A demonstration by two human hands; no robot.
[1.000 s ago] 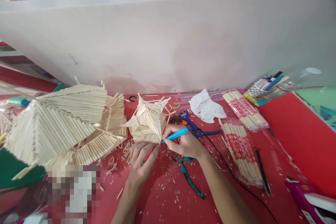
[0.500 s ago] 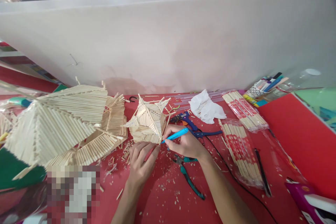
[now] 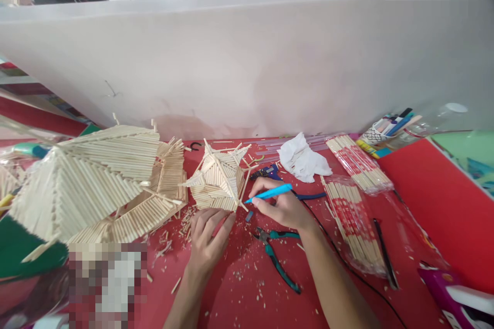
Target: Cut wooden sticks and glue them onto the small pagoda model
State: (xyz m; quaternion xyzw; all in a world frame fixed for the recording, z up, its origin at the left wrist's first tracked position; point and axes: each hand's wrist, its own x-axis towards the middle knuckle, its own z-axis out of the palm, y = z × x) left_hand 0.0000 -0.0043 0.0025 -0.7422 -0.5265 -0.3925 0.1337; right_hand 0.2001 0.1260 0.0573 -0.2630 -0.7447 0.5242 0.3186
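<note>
A small roof-shaped model of pale wooden sticks (image 3: 218,177) stands on the red table (image 3: 239,288). My left hand (image 3: 206,236) lies flat against its near edge, fingers stretched out and touching the sticks. My right hand (image 3: 280,205) is closed on a light blue pen-like tool (image 3: 270,193), whose tip points left at the model's lower right corner, a little apart from it. Green-handled pliers (image 3: 276,252) lie just below my right hand.
A large stick roof model (image 3: 88,180) fills the left. Wrapped chopstick bundles (image 3: 355,200), a crumpled white tissue (image 3: 303,159), a blue glue gun (image 3: 278,177) with black cord and a pen holder (image 3: 386,128) lie to the right. Stick offcuts litter the table. A white partition (image 3: 247,61) stands behind.
My right hand has drawn the blue tool a little to the right, away from the small model's corner. My left hand has stayed in place.
</note>
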